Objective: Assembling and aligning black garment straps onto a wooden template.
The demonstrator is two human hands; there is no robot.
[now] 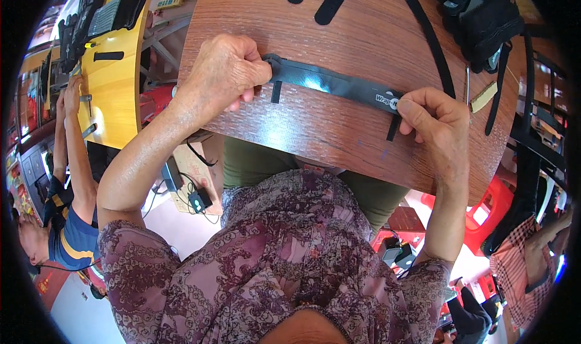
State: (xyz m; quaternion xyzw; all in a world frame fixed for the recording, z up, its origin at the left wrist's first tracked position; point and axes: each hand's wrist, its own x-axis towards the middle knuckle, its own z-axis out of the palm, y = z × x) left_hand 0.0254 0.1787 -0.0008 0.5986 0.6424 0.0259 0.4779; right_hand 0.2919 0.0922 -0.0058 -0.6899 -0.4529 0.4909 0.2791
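A black strap with a glossy face and white print near its right end stretches between my two hands, just over the brown wood-grain table. My left hand is closed, thumb and fingers pinching the strap's left end, where a rounded black tip shows. At the other end, my right hand pinches the strap between thumb and fingers. Two short black strips show below it on the tabletop: one strip by my left hand and another strip by my right.
Black straps lie at the far edge, and a long strap runs toward my right hand. Bundled black straps are piled far right, near a pale strip. At left, another person's hands rest by a yellow table.
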